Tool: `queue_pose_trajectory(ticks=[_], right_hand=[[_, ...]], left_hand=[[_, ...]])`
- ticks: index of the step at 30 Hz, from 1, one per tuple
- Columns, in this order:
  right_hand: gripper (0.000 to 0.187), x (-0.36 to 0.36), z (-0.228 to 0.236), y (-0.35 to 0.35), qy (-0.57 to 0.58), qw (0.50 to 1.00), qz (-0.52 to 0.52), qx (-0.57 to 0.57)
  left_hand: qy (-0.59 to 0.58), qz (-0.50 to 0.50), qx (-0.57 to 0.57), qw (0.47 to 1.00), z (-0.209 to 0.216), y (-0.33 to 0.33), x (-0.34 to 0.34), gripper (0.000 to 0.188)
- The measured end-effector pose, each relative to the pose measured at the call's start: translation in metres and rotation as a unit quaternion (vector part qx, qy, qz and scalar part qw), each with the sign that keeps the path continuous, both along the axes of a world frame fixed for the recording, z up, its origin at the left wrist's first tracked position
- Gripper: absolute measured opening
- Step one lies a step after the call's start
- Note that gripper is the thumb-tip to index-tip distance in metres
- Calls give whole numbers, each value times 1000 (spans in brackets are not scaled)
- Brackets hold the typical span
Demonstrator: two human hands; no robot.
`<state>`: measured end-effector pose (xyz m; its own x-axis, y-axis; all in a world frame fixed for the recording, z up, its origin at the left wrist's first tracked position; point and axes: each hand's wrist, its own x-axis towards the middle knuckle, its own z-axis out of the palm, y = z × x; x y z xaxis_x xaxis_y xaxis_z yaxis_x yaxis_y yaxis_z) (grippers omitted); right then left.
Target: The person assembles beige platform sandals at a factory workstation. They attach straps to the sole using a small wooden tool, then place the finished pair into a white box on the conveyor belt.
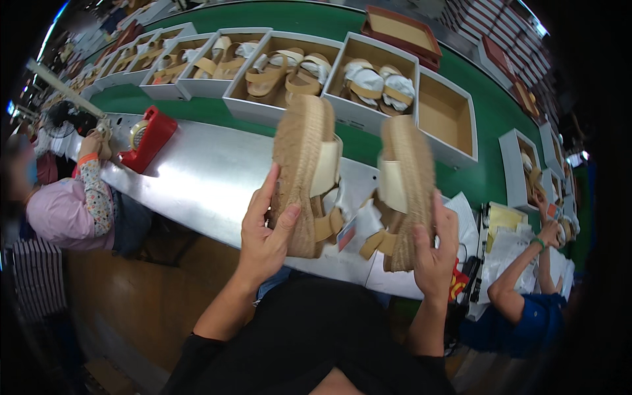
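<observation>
A sandal (301,178) with a thick woven-look sole, a cream front strap and a tan ankle strap is gripped in my left hand (266,234), sole side toward the left. My right hand (434,250) grips its mate, a matching sandal (411,191), sole side toward the right. Both sandals are raised over the metal bench, toes up, straps facing each other with a gap between them. White paper stuffing (366,220) shows in the straps, and a small tag (346,236) hangs between the two.
Open shoe boxes with sandals (283,72) line a green belt (296,21); one box (447,118) holds none. A red tape dispenser (148,139) stands on the metal bench (204,155). Co-workers sit left (69,214) and right (526,316). Papers (513,260) lie right.
</observation>
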<state>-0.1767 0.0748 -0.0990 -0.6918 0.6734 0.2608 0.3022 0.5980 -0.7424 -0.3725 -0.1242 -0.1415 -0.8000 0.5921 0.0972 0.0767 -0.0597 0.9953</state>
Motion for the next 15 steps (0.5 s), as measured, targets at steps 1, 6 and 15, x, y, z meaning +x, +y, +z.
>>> queue_pose_trajectory(ticks=[1,6,15], right_hand=[[62,4,-17,-2,58,996,-52,36],[74,-11,-43,-9,349,916,-172,-104],[44,-46,-73,-51,391,442,-38,-806]], left_hand=[[-46,46,53,996,3,6,5,77],[-196,124,237,943,7,18,3,82],[-630,-98,387,666,-53,35,41,49]])
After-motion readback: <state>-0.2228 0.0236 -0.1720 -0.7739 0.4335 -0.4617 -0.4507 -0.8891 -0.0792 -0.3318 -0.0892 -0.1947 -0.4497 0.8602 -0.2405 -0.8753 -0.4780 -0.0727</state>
